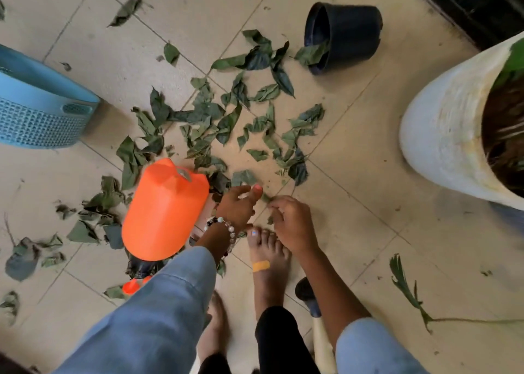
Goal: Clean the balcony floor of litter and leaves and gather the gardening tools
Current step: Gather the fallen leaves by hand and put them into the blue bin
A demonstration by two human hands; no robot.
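Torn green leaves (226, 124) lie scattered over the beige tiled floor (354, 152). An orange spray bottle (166, 212) lies on its side among them, left of my hands. My left hand (238, 205), with a bead bracelet on the wrist, reaches down with relaxed fingers to the leaves at the near edge of the pile. My right hand (290, 222) is beside it with bent fingers on the floor by a small leaf piece (266, 198); the hand's back hides any grip. Both hands hover just beyond my bare foot (269, 263).
A blue perforated basket (37, 113) stands at the left. A black plastic pot (344, 33) lies tipped at the back. A large white planter (442, 135) fills the right side. A palm frond (405, 285) lies right; a dark-headed tool (307, 295) lies beside my foot.
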